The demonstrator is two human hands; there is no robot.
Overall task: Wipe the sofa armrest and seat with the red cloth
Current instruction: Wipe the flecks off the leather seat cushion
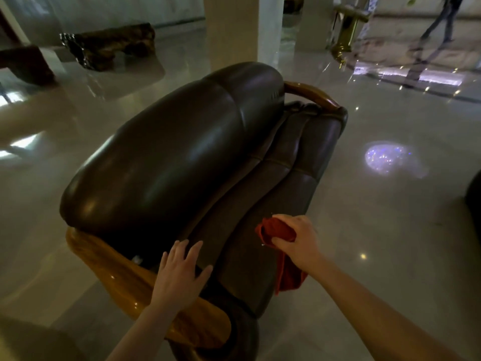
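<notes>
Glossy tiled floor [377, 230] under dark leather sofa [169, 157].

Bare hands [179, 269], bare forearms, no sleeves

— What is lying where?
— The sofa [187, 152] is standing on the floor [377, 204], its seat [263, 230] lying right of the backrest [166, 157].
— And the hands?
— The left hand [179, 274] is resting flat between the near armrest [125, 277] and the seat; the right hand [296, 241] is pressing the cloth [278, 233] on the seat's right part.
— Behind?
— A pillar [231, 29] is standing beyond the sofa.

Red cloth [282, 231] partly hidden under right hand [296, 239] — forearms cropped.
</notes>
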